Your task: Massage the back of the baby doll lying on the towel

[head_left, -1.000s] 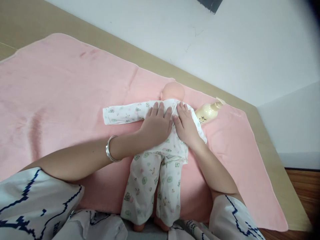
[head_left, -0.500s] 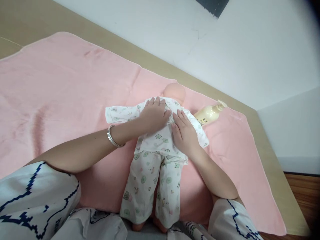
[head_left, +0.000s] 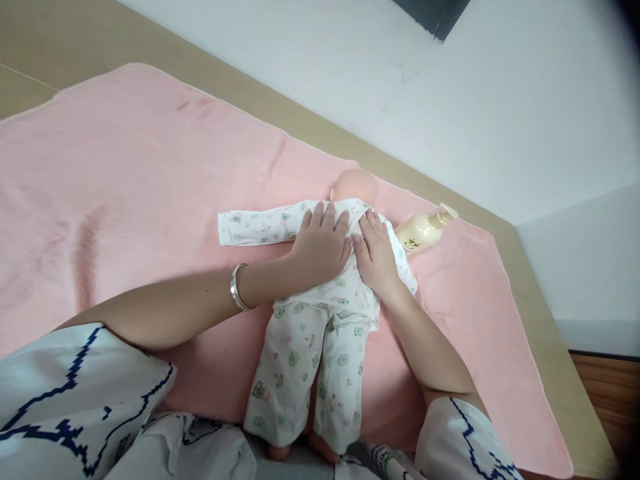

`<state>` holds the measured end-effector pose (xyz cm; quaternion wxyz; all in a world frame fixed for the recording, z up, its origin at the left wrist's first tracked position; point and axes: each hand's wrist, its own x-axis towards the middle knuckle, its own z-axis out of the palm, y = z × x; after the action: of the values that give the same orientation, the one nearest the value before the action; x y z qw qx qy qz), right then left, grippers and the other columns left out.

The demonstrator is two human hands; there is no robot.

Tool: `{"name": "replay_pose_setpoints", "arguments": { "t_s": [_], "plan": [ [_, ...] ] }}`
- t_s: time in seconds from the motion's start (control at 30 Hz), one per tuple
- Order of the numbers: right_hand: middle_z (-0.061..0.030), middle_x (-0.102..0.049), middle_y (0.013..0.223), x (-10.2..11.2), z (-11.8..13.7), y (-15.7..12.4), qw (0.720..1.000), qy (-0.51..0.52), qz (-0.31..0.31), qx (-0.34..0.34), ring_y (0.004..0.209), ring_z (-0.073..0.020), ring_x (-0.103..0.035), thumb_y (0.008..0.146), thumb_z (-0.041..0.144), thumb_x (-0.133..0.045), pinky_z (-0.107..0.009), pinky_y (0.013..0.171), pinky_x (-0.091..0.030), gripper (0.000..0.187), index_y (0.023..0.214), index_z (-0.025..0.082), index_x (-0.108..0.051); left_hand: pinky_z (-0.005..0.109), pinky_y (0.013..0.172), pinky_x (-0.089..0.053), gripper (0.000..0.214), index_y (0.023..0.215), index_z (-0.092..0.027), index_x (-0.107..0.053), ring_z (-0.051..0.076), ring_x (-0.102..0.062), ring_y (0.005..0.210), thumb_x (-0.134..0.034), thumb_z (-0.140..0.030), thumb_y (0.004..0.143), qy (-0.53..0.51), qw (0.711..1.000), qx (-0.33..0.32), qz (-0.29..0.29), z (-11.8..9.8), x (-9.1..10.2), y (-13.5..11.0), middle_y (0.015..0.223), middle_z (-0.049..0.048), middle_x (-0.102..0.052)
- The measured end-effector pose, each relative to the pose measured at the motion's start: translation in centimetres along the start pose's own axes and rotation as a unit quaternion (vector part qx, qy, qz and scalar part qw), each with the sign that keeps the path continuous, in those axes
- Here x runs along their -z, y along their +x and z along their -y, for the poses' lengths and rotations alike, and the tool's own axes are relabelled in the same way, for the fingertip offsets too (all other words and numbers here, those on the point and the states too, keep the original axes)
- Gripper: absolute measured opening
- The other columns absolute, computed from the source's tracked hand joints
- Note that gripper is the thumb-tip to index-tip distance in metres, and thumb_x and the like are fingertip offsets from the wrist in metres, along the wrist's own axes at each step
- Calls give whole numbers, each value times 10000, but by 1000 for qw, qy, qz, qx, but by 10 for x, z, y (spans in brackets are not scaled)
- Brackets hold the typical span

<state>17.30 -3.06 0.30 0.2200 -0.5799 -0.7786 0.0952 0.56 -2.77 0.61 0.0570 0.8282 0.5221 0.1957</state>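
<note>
A baby doll (head_left: 354, 185) lies on a pink blanket (head_left: 150, 180), its bald head away from me and its feet close to my lap. It wears a white printed pajama top (head_left: 260, 227) and matching pants (head_left: 290, 367). My left hand (head_left: 323, 243), with a silver bangle at the wrist, rests flat on the upper left of the top, fingers spread. On the upper right lies my right hand (head_left: 376, 253), fingers stretched out and pointing toward the head. The two hands nearly meet at the middle of the torso and cover part of the cloth.
A cream pump bottle (head_left: 423, 230) lies on its side on the blanket, just right of the doll's shoulder. Beyond the blanket runs a tan surface edge (head_left: 310, 123) against a white wall (head_left: 475, 120). Wooden flooring (head_left: 607, 387) shows at the lower right.
My left hand has slid a little right and down over the top. My right hand has shifted slightly up and right. The whole view has moved slightly.
</note>
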Motion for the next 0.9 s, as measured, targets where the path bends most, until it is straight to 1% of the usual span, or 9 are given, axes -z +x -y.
{"name": "replay_pose_setpoints", "arguments": {
  "t_s": [0.13,0.27,0.4,0.47,0.53,0.63,0.7,0.77,0.9],
  "plan": [
    [-135,-305,1672,-1,0,0,1000,-7,-6,6,1582,-304,-198,1042,531,-244,-631,1261,-181,627,1547,189,-391,590,1217,-265,575,1519,-34,-397,423,-296,1519,-367,-307,1014,-4,1000,-2,-12,0,-1,-1,1602,276,-359],
    [-113,-315,1671,-2,-2,1,1000,-12,-8,6,1580,-299,-208,1041,534,-233,-620,1266,-181,621,1543,207,-397,593,1215,-266,577,1522,-30,-393,433,-304,1512,-357,-312,1019,-1,1000,-3,-10,0,-1,-2,1597,285,-359],
    [-155,-313,1666,-1,1,1,1000,-16,-5,4,1579,-303,-209,1043,507,-234,-603,1272,-184,635,1532,141,-407,597,1217,-256,586,1525,-16,-382,449,-301,1507,-355,-309,1019,0,1000,-6,-6,0,-1,-2,1591,298,-356],
    [-158,-324,1660,0,7,-2,1000,-14,-6,-6,1575,-301,-223,1042,474,-245,-596,1273,-200,619,1530,130,-409,607,1218,-246,590,1528,-26,-379,445,-290,1511,-365,-319,1016,-11,1000,-11,-2,3,1,2,1595,286,-356],
    [-142,-339,1656,0,17,-8,1000,-12,-7,-20,1572,-300,-236,1037,432,-262,-597,1270,-223,590,1529,147,-418,613,1216,-250,577,1516,-44,-402,431,-300,1508,-374,-313,1006,-32,999,-15,7,10,3,8,1590,264,-376],
    [-154,-362,1642,0,32,-20,1000,-21,1,-21,1570,-328,-231,1023,391,-296,-610,1267,-237,578,1513,125,-449,598,1208,-284,524,1452,-80,-486,394,-391,1455,-392,-270,973,-59,998,-20,19,20,6,19,1535,222,-463],
    [-165,-377,1632,1,35,-22,1000,-26,6,-16,1567,-338,-236,1020,396,-312,-608,1267,-240,580,1500,110,-470,590,1210,-284,510,1430,-83,-507,381,-416,1433,-385,-260,968,-58,998,-20,20,22,6,21,1513,209,-487],
    [-160,-377,1634,4,31,-18,1000,-19,14,-15,1567,-329,-242,1026,419,-314,-593,1271,-239,584,1498,116,-476,592,1215,-270,530,1466,-61,-469,395,-382,1460,-355,-269,992,-43,999,-8,18,17,6,17,1541,226,-452],
    [-135,-395,1629,10,7,3,999,13,28,-17,1566,-292,-257,1049,467,-265,-595,1273,-201,582,1503,161,-463,605,1217,-254,569,1531,-40,-387,439,-287,1515,-352,-305,1029,-11,1000,0,25,-3,9,0,1607,267,-348]
  ]
}}
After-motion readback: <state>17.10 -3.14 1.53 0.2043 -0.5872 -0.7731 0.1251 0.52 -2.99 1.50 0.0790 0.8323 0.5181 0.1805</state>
